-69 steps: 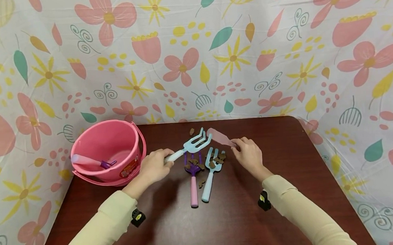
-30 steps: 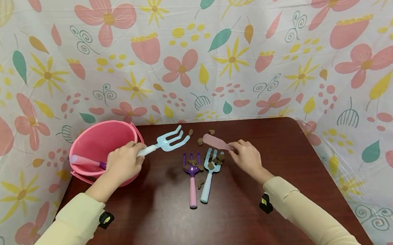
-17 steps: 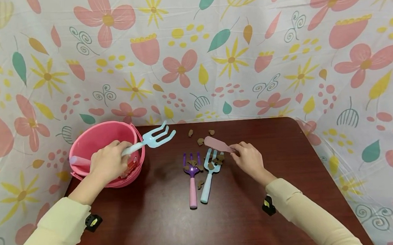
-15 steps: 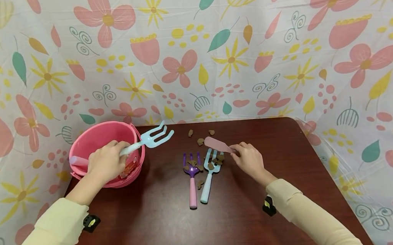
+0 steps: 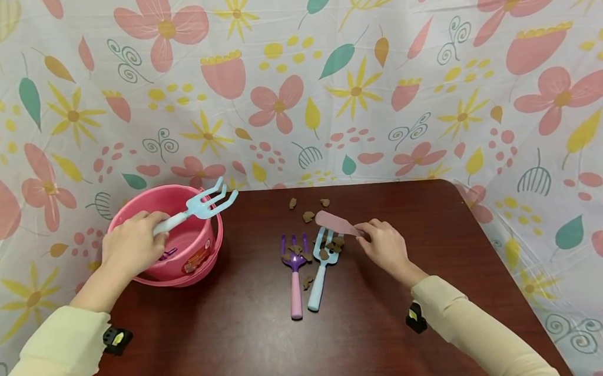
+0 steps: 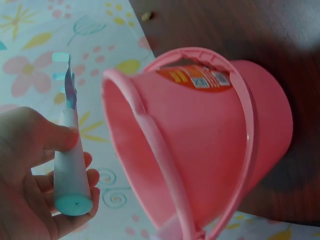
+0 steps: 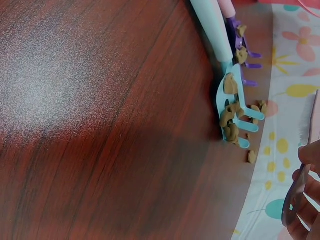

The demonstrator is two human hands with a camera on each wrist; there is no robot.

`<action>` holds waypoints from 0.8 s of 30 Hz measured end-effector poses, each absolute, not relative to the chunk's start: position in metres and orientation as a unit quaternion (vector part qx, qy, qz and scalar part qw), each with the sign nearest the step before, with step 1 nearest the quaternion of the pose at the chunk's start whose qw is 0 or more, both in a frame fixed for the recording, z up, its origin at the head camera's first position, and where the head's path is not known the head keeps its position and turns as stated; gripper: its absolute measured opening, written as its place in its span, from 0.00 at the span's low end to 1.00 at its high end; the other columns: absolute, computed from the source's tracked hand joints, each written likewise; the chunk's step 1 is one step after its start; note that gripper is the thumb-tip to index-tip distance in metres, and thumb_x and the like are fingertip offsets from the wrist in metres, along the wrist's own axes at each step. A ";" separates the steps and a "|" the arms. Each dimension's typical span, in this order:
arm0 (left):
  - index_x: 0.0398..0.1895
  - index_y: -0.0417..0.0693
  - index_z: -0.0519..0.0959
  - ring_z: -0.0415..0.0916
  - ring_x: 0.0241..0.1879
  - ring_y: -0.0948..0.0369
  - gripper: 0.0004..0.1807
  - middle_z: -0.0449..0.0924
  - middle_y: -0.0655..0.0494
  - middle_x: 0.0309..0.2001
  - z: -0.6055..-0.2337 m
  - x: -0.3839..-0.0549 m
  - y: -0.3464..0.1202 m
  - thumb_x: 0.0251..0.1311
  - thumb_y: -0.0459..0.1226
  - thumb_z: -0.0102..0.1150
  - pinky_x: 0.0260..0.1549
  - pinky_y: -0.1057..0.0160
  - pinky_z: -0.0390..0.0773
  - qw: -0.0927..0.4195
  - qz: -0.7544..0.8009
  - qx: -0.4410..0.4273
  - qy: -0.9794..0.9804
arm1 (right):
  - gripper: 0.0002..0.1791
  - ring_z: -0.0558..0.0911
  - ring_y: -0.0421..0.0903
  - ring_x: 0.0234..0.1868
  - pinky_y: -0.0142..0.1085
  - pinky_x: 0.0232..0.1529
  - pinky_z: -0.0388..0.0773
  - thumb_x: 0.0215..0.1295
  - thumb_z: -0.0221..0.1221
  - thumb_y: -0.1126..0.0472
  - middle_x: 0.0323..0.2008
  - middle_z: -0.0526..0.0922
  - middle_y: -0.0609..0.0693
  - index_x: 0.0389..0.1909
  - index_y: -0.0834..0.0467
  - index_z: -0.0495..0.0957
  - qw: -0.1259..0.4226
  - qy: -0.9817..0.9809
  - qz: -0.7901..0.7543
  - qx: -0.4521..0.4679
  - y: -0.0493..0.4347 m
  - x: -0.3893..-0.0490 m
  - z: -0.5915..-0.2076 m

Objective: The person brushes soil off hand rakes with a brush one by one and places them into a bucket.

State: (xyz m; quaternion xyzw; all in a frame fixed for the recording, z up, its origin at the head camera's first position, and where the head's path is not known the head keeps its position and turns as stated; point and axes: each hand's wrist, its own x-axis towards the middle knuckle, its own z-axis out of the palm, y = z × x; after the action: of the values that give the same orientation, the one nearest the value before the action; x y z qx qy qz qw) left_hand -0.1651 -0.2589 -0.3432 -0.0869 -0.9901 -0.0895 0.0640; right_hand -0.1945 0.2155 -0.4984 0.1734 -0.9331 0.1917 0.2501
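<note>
One blue fork (image 5: pixel 197 208) in curled left grip (image 5: pixel 131 244) (over bucket rim (image 6: pixel 159 150)), pink spatula (image 5: pixel 333 222) pinched by right grip (image 5: pixel 386 244) — gap between

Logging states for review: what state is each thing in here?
Raised fork: tines bare
Left hand: gripping its handle
Spatula: held
Right hand: gripping its handle
Bucket: open, handle down
Purple fork: lying, bits on it
Other blue fork: lying, bits on it
Brown bits: some on forks, some loose
</note>
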 end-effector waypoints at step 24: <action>0.49 0.44 0.73 0.68 0.26 0.47 0.19 0.74 0.39 0.40 -0.341 -0.169 -0.309 0.52 0.37 0.56 0.16 0.51 0.67 -0.006 -0.080 -0.025 -0.997 | 0.14 0.76 0.47 0.28 0.40 0.24 0.72 0.53 0.65 0.60 0.32 0.80 0.52 0.42 0.54 0.82 0.201 -0.952 0.170 0.156 0.216 -0.191 -0.493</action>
State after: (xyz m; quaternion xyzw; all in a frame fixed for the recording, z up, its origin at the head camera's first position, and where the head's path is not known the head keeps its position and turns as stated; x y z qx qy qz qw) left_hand -0.1686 -0.3093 -0.3407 -0.0246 -0.9965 -0.0796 -0.0063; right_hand -0.1912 0.2165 -0.4932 0.1560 -0.9520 0.1702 0.2010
